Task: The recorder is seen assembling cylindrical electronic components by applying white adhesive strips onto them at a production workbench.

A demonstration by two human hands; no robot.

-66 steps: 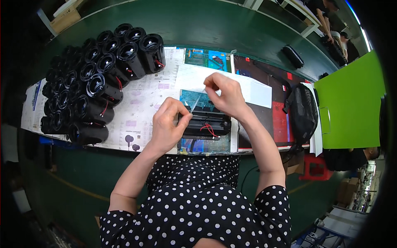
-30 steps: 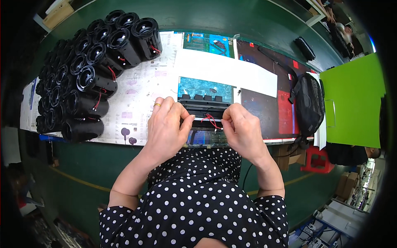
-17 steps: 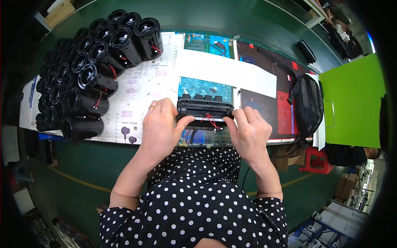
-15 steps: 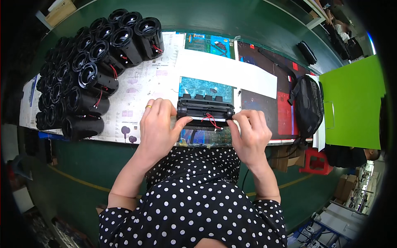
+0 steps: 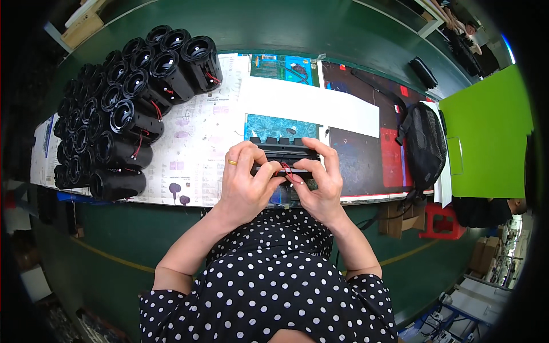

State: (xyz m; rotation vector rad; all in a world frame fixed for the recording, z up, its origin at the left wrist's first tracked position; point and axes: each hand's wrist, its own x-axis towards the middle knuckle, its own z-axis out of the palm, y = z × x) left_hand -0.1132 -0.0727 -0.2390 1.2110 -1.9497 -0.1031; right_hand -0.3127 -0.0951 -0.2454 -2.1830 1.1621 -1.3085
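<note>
A long black plastic housing [image 5: 284, 147] with a row of dark tabs along its far edge lies in front of me at the table's near edge. Thin red wires [image 5: 287, 170] with a small white plug come out of its middle. My left hand [image 5: 247, 180] grips the housing's left part, thumb and fingertips bent in close to the wires. From the other side my right hand [image 5: 322, 186] holds it, with one finger over the far edge and the thumb near the plug. The fingers cover both ends of the housing and part of its near side.
Several black cylinders [image 5: 166, 66] with open ends and red wires stand packed on the left. A white paper sheet [image 5: 309, 104] lies beyond the housing. To the right are a black bag [image 5: 423, 146] with a strap and a bright green panel [image 5: 489, 134].
Both hands have moved inward from the housing's ends toward the red wires at its middle. The wires now sit between my fingertips. My view has shifted slightly.
</note>
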